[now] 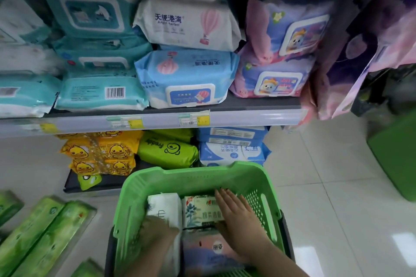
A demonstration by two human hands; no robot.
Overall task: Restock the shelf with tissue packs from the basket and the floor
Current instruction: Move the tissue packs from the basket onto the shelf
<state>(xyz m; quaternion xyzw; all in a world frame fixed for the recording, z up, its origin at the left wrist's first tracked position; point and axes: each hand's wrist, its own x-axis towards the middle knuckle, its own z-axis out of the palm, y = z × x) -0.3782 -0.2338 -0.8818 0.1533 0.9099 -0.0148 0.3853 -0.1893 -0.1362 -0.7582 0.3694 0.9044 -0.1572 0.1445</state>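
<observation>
Down at the green basket [195, 177], both my hands are inside it. Right hand [236, 216] lies flat with fingers straight and together on the floral tissue pack [200, 209], pressing or touching it, no curl round it that I can see. Left hand [155, 229] is blurred at the white tissue pack [164, 209] on the basket's left side; can't tell if it's gripping or just touching. A third pack, pink and blue [209, 249], sits in the near part of the basket under my right forearm. So the basket holds at least three packs, none lifted out yet. Left of the basket, on the floor, long green tissue packs [45, 231] lie side by side, untouched. Beyond the basket, the low shelf [90, 183] has yellow duck packs [101, 155], a green pack [166, 148] and blue-white packs [231, 148], with a bare dark strip in front near the basket. Above that, the upper shelf [247, 117] looks stacked full with wipes. My read: early to middle of the job. Basket and floor stock both remain, and the free room near the basket is on the low shelf. Next is a proper grip on one pack.
</observation>
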